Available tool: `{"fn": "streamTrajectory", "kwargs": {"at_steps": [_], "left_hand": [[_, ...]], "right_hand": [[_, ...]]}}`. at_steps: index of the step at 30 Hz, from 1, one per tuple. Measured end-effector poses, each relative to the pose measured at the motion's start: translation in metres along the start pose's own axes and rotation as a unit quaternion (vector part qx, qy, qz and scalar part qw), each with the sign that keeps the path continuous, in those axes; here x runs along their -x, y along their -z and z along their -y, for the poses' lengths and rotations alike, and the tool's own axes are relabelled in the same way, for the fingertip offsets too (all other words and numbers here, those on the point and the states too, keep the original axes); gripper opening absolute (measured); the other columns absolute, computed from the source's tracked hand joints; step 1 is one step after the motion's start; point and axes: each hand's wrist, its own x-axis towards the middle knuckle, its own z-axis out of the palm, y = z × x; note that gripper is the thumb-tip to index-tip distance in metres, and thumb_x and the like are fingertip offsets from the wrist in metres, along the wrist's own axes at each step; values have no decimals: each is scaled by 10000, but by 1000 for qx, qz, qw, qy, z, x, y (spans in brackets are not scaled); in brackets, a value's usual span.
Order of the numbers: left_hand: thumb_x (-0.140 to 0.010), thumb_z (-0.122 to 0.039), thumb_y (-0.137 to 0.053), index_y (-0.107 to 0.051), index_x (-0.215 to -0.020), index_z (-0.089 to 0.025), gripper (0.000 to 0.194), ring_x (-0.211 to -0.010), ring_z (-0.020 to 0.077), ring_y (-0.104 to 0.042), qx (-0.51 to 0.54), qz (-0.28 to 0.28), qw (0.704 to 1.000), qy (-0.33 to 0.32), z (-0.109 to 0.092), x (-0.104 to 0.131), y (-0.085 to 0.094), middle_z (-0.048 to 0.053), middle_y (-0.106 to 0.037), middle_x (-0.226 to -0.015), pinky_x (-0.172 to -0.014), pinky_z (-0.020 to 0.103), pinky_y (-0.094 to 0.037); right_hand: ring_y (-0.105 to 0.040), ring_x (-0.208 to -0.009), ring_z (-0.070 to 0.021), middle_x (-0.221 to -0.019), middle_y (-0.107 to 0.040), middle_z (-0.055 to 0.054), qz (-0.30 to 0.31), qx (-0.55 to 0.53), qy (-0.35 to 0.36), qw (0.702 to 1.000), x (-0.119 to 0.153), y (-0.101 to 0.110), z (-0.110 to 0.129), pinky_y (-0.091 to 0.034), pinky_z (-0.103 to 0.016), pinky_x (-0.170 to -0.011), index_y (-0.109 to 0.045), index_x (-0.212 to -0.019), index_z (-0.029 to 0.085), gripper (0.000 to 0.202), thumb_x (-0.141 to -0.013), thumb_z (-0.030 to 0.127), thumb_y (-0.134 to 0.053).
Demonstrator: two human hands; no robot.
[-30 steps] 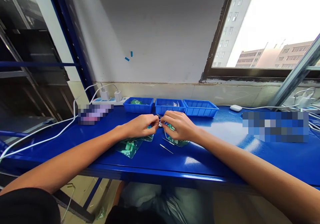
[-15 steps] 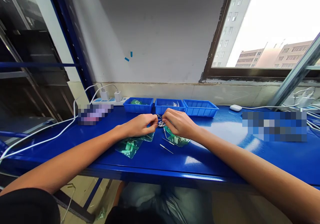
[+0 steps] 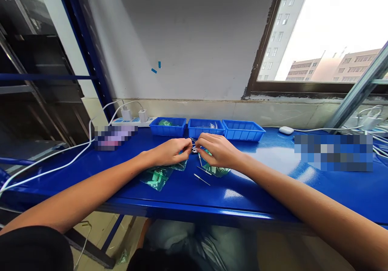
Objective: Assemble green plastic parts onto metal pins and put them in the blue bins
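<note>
My left hand [image 3: 175,151] is closed in a pinch above the blue tabletop, beside a small heap of shiny metal pieces [image 3: 194,150]. Facing it at close range, my right hand [image 3: 217,150] is also pinched, its fingertips at the other side of the heap. Whatever lies between the fingers is too small to make out. Thin metal pins [image 3: 201,179], shaped like blind rivets, lie loose in front of the hands. A green plastic bag with pale pieces [image 3: 157,178] rests below my left wrist. Another green bag [image 3: 218,171] is partly under my right hand.
Behind the hands stand three blue bins: a left bin [image 3: 167,131] with green bags, a middle bin [image 3: 194,132] with clear bags, and a right bin [image 3: 243,135]. A power strip [image 3: 133,122] and white cables [image 3: 72,164] are at left. A white earbud case [image 3: 285,130] sits right.
My right hand has shifted slightly left, toward my left hand, and its fingers have changed position a little. My left hand stays nearly in place. The loose pins and bags have not moved.
</note>
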Motion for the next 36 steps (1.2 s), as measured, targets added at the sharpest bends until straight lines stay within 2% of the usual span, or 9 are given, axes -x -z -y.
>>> {"fn": "streamTrajectory", "kwargs": {"at_steps": [18,23,25,31,36], "left_hand": [[-880,-288,-401,-478,-805,-156,170,-653,109,-467,14,-22,1000,-16,2,0,0,12,-540,-744,-607,233,-376],[-873,-268,-397,-471,-785,-159,158,-643,106,-460,5,-24,1000,-18,3,0,-1,9,-530,-727,-604,234,-368],[-874,-265,-392,-464,-779,-160,159,-635,104,-453,1,-25,999,-19,3,0,-1,7,-525,-720,-599,233,-364],[-869,-263,-391,-453,-768,-162,156,-630,104,-439,8,-19,1000,-11,2,-1,0,5,-517,-714,-600,235,-366],[-869,-268,-387,-460,-787,-163,152,-649,113,-450,9,-17,1000,-4,4,-1,-1,8,-523,-728,-612,243,-374]], "right_hand": [[-448,-649,-126,-761,-532,-42,-2,0,-38,999,-2,1,4,-361,-266,-617,-528,-809,162,201,-896,209,-352],[-480,-696,-135,-830,-565,-50,-6,-30,-46,998,0,2,4,-371,-277,-640,-526,-904,164,136,-872,206,-400],[-488,-710,-135,-846,-570,-50,-9,-34,-41,999,0,3,3,-377,-275,-647,-519,-931,166,125,-858,195,-421],[-466,-674,-133,-798,-544,-44,-16,-5,-8,1000,0,2,1,-372,-271,-619,-523,-855,171,118,-861,174,-405],[-465,-669,-137,-791,-543,-50,-8,-8,-15,1000,-1,2,1,-375,-279,-622,-530,-845,167,148,-882,204,-392]]}}
